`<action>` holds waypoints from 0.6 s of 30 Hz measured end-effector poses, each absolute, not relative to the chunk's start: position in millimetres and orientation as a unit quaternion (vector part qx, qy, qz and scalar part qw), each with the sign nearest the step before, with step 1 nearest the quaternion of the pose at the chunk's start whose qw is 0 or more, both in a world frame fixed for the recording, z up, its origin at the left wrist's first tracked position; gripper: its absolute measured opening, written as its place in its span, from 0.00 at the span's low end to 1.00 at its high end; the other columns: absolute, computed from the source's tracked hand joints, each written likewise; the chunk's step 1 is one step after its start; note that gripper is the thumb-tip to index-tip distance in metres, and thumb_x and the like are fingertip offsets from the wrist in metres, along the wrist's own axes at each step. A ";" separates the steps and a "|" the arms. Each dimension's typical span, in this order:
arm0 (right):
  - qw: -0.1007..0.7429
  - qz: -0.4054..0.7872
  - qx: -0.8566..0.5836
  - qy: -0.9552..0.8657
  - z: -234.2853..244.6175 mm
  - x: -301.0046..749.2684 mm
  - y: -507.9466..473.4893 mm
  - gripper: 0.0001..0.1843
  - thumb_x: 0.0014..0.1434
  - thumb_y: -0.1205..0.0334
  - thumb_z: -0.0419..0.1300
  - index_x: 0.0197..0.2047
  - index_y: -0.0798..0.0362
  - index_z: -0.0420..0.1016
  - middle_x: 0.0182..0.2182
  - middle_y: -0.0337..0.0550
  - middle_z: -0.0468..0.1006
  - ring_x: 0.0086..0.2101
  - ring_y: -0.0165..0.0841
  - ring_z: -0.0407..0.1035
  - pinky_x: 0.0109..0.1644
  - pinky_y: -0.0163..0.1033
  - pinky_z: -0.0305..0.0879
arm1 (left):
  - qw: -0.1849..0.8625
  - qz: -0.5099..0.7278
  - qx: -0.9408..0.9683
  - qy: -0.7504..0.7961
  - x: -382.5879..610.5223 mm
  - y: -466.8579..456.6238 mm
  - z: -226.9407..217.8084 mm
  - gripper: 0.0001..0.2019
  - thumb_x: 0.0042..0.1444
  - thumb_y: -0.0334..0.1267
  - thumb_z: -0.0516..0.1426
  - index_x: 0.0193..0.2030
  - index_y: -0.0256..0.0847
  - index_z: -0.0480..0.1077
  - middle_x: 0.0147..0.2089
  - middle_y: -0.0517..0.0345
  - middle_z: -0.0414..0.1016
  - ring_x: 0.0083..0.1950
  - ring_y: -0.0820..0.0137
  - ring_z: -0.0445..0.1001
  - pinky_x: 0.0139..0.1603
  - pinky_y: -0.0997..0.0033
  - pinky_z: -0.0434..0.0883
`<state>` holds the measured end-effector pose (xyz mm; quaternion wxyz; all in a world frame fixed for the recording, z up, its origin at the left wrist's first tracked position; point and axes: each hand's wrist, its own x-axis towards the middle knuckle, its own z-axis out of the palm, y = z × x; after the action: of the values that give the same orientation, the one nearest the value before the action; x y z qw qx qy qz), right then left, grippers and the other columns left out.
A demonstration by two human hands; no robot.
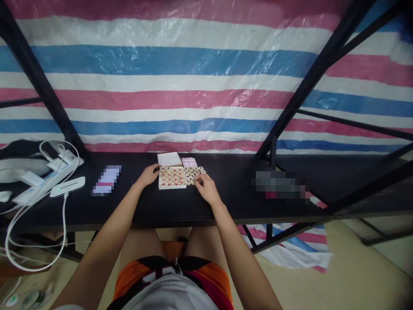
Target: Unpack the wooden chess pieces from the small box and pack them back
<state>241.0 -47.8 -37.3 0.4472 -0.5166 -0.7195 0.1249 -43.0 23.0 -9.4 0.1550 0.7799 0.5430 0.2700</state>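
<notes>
1. The landmark is an open white box (177,187), lying flat on a dark table (237,185) in front of the person. Inside it sit rows of round pieces (174,175), mostly marked with red characters.
2. Just right of the box lies a cluster of loose discs (189,176), pale with dark characters.
3. The left hand (150,175) is at the box's back left corner, fingertips at the edge; whether they press or pinch it, one cannot tell.
4. The right hand (206,187) is right of the box, thumb and fingers bent down over the near right discs. Whether they are closed on one is too small to tell.
5. Behind the box lies a white panel (169,159), perhaps its lid; behind the discs is a pink-and-white card (189,162).
6. By their look, the discs should be light, hard and sturdy, perhaps a little slick; thumb and finger on opposite rims looks the surest hold.
7. The box seems thin-walled and may flex if squeezed; full of pieces, it probably weighs more than it looks, so low support on both sides suits it.
</notes>
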 end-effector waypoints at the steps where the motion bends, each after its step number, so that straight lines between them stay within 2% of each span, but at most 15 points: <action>1: 0.448 0.126 -0.515 -0.720 -37.3 241.1 -47.7 0.07 0.56 0.62 0.52 0.34 0.52 0.70 0.36 0.44 0.71 0.33 0.33 0.68 0.43 0.40 0.64 | 0.156 0.270 0.779 0.544 -42.9 22.6 -9.0 0.17 0.57 0.33 0.50 0.52 0.37 0.69 0.53 0.49 0.74 0.54 0.64 0.71 0.58 0.66 0.65; 18: 0.456 0.130 -0.510 -0.717 -35.6 241.1 -48.2 0.06 0.55 0.64 0.52 0.33 0.52 0.70 0.35 0.43 0.72 0.33 0.34 0.69 0.42 0.40 0.64 | 0.157 0.270 0.781 0.541 -43.2 22.6 -9.1 0.16 0.57 0.34 0.50 0.52 0.37 0.69 0.53 0.49 0.74 0.54 0.64 0.72 0.57 0.66 0.66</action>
<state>241.1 -48.2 -35.6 0.4562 -0.5105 -0.7172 0.1300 -43.2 22.6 -9.1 0.1570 0.7808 0.5410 0.2701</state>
